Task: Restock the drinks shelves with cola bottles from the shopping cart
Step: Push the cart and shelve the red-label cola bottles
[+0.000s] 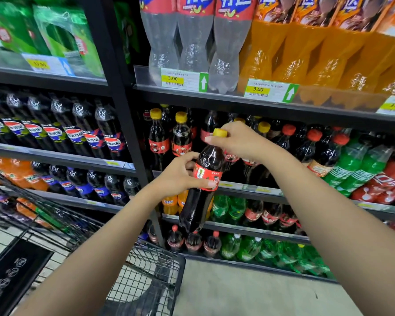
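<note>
Cola bottle (195, 206): dark drink, red label, yellow cap (220, 132). Held in mid-air in front of the right-hand shelf bay, tilted, cap up and to the right, base down and to the left. It rests on no shelf.
Left grip (178, 176): hand wrapped round the bottle at the red label, thumb across the label's front, fingers behind.
Right grip (242, 142): hand at the bottle's top, fingers curled over and round the yellow cap and neck.
Target shelf (249, 187): its price-strip edge lies just behind the held bottle's middle. Yellow-capped colas (159, 137) stand on it at the left and red-capped colas (310, 147) further right.
Green bottles (351, 165): right end of the same shelf, leaning.
Shelf above: clear bottles (192, 49) and orange bottles (306, 55), with yellow price tags (172, 79) on the edge.
Left bay: rows of dark bottles with blue-red labels (94, 140).
Shopping cart (151, 277): black wire basket at lower left, its front corner below the held bottle. Its contents cannot be made out.
</note>
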Action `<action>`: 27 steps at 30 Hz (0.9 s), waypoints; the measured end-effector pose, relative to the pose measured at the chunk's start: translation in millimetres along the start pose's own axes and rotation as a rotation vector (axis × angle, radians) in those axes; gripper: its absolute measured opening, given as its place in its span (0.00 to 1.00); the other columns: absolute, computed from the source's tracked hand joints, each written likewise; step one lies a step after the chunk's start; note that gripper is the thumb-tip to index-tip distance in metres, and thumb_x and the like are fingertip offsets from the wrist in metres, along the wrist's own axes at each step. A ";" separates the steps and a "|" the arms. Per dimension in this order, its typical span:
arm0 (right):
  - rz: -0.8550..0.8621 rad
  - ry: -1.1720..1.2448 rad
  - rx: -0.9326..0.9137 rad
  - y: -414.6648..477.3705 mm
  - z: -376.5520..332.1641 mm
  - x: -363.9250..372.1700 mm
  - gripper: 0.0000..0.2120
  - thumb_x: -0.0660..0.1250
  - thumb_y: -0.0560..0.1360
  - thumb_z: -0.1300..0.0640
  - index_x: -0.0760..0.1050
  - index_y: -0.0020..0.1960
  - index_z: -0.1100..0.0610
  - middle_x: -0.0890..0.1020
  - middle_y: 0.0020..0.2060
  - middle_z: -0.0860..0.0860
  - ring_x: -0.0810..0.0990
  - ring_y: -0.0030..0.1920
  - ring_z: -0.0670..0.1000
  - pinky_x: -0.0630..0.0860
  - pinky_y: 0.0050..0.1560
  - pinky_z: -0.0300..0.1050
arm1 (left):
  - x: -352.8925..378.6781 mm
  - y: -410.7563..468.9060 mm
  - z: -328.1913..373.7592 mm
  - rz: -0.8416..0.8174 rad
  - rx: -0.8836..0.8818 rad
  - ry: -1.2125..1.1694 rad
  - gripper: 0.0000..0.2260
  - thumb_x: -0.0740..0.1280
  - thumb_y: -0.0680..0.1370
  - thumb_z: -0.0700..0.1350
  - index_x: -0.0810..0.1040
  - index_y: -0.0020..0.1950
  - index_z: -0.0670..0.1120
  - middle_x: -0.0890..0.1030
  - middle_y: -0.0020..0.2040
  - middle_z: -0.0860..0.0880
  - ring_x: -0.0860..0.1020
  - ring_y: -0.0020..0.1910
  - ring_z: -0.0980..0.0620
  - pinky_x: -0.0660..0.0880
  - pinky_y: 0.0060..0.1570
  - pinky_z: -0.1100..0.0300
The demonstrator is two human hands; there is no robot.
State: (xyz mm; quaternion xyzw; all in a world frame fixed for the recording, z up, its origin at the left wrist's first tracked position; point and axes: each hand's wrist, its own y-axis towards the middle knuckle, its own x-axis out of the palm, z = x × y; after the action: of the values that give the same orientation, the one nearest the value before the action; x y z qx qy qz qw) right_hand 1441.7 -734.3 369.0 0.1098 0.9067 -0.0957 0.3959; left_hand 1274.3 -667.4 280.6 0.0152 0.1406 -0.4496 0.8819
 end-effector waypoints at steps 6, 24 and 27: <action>0.129 -0.083 -0.067 1.9 -6.8 11.8 0.19 0.67 0.76 0.46 0.65 0.36 0.57 0.68 0.31 0.51 0.68 0.31 0.50 0.64 0.33 0.44 | -8.2 5.8 -0.9 0.064 0.034 0.102 0.32 0.80 0.64 0.51 0.70 0.63 0.53 0.79 0.55 0.56 0.79 0.53 0.58 0.75 0.54 0.65; 0.480 -0.275 -0.212 27.0 13.6 29.0 0.14 0.65 0.77 0.47 0.65 0.44 0.57 0.70 0.39 0.50 0.68 0.42 0.50 0.59 0.40 0.41 | -67.7 67.9 30.8 0.506 0.252 0.692 0.24 0.71 0.75 0.48 0.71 0.69 0.43 0.74 0.66 0.42 0.70 0.66 0.45 0.64 0.63 0.60; 0.522 -0.243 -0.241 29.4 22.5 38.2 0.13 0.66 0.77 0.49 0.68 0.45 0.58 0.71 0.41 0.50 0.70 0.46 0.50 0.61 0.45 0.40 | -70.4 76.5 31.2 0.439 0.262 0.684 0.23 0.71 0.76 0.47 0.72 0.69 0.43 0.77 0.64 0.44 0.73 0.64 0.45 0.66 0.61 0.61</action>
State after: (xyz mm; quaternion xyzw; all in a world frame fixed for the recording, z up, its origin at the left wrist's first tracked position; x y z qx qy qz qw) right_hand 1440.1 -707.3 323.2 0.2788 0.7988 0.1052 0.5227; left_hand 1303.5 -571.0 321.3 0.3051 0.3602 -0.2341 0.8499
